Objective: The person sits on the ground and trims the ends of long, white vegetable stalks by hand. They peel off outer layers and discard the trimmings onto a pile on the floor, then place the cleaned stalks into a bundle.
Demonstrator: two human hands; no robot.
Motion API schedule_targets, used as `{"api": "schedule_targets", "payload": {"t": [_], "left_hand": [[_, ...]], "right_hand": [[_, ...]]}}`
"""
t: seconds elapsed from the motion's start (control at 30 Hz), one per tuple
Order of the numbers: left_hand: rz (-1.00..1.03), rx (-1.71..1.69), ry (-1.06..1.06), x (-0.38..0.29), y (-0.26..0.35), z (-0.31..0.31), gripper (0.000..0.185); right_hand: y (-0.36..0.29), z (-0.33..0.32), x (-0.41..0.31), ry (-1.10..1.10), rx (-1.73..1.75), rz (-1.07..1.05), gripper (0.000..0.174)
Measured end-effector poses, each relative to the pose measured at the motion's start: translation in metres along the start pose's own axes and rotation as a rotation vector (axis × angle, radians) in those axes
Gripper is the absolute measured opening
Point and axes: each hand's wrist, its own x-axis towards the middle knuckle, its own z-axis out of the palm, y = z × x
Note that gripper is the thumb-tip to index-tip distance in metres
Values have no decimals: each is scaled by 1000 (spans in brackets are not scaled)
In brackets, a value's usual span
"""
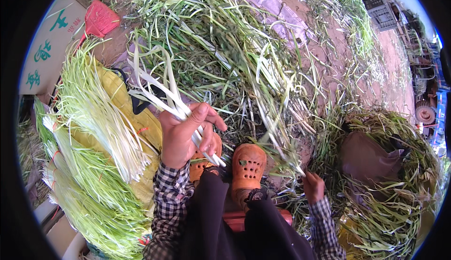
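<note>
My left hand [192, 131] is closed around a few pale leafy stalks [176, 101], white at the lower ends and flat-leaved at the top. Lower right, my right hand [313, 186] grips the pale end of a thin stalk [298, 169]; its far part blurs into the loose greens. Between and beyond both hands spreads a heap of loose green leaves and stalks [211, 45]. To the left, a loose bunch of pale yellow-green stalks [109, 119] lies on a yellow woven sheet [116, 84], beside several bundles [95, 182] tied with red bands.
Orange clogs [248, 165] stand before a red low seat [238, 221]. A red plastic broom or dustpan head [102, 19] and a printed carton [53, 45] are upper left. More leaves surround a dark cloth or bag [368, 158] at right. Plastic crates [378, 8] stand upper right.
</note>
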Motion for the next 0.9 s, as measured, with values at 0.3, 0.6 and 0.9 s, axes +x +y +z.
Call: {"api": "schedule_targets", "payload": {"t": [0.3, 0.6, 0.9], "left_hand": [[-104, -35, -33, -4, -10, 1, 35], [-214, 12, -11, -14, -14, 5, 31], [-313, 144, -87, -2, -25, 24, 15]], "right_hand": [[49, -96, -284, 285, 470, 1451, 11], [-125, -92, 5, 443, 903, 586, 11], [-112, -13, 74, -10, 859, 208, 9]]}}
